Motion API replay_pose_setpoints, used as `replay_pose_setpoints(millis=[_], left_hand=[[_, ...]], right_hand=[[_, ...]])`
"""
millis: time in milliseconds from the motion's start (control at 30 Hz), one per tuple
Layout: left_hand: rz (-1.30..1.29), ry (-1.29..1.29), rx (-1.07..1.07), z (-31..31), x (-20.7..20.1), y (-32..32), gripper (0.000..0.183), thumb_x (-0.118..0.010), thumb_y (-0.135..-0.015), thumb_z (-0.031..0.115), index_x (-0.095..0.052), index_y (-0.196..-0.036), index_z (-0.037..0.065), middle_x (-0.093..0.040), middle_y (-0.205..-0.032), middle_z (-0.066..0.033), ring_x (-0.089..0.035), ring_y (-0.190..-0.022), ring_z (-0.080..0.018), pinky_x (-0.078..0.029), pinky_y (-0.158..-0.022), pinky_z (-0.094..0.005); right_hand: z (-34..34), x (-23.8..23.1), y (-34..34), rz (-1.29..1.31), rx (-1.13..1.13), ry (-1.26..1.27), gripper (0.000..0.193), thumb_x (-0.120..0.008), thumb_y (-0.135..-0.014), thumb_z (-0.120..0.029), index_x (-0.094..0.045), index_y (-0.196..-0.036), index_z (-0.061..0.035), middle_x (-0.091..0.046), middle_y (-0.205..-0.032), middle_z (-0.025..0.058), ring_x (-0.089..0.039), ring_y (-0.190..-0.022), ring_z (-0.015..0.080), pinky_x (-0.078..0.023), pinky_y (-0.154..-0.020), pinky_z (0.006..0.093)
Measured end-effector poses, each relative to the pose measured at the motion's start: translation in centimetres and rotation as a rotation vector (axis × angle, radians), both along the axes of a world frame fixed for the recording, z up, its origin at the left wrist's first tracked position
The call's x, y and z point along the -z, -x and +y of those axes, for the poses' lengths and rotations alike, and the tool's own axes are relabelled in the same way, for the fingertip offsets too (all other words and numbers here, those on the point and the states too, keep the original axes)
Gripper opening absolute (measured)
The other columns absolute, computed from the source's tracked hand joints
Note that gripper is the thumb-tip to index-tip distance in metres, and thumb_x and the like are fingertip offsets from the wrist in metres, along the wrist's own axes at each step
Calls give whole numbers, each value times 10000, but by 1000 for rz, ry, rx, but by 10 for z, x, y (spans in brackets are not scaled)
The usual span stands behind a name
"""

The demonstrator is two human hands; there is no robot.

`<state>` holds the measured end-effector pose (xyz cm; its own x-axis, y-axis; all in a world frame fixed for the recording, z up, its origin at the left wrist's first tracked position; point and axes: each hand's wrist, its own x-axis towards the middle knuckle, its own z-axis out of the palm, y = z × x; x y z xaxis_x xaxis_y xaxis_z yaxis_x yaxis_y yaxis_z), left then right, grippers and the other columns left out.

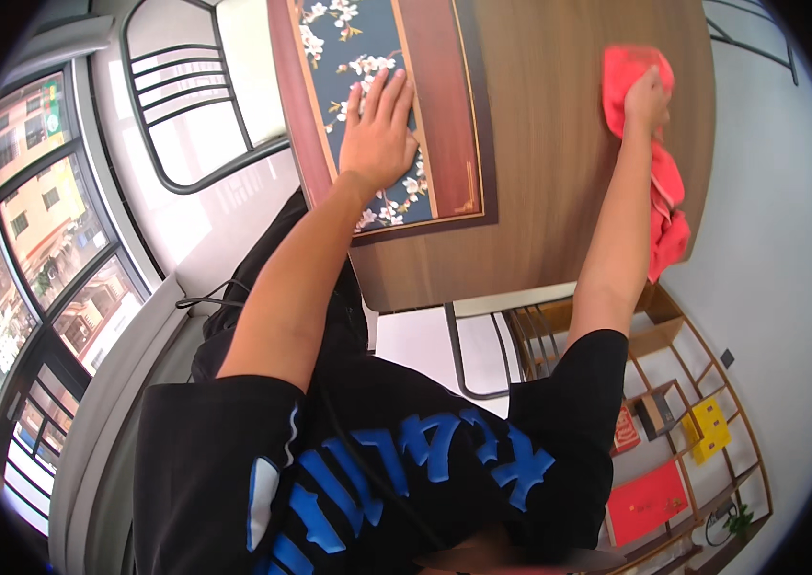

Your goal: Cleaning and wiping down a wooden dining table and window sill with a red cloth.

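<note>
My left hand [380,129] lies flat, fingers stretched out, on a table runner [449,115] with white blossoms on a dark blue band and dark red sides. The runner covers the left part of a brown wooden table [545,182]. At the table's right side my right hand [648,99] is closed on a red cloth [624,72]. Part of the cloth is bunched above the fingers, against the tabletop. Its rest trails under my wrist and forearm toward the table's near right corner.
A black-framed chair [181,91] stands left of the table, and another chair [482,350] is tucked at the near edge. Wooden shelving [660,335] with a yellow box [708,429] and a red box [645,503] is at lower right. Tall windows [42,211] line the left.
</note>
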<state>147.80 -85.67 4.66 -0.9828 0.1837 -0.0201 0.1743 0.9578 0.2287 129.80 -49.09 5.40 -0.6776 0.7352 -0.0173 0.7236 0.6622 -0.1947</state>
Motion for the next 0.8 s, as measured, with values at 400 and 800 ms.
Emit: replay_pose_setpoints(millis=[400,800], left_hand=[[62,-19,-3,-1,5,0,652,-520,-838,244,-385,-1451,69,-345,-1523,-68,-230,-1465,-248,-148,-1197,-516],[153,-86,35,-1,12,0,632,-502,-851,238,-374,-1444,60,-343,-1515,-87,-237,-1458,-274,-155,-1187,-516]], right_hand=[[38,14,-191,145,130,-124,391,-577,-943,-410,-624,-1231,-151,-483,-1404,178,-397,-1294,434,-329,-990,658],[20,-204,-301,1007,233,906,516,-440,-992,-375,-454,-1375,-30,-534,-1352,175,-575,-1175,323,-462,-1012,457]])
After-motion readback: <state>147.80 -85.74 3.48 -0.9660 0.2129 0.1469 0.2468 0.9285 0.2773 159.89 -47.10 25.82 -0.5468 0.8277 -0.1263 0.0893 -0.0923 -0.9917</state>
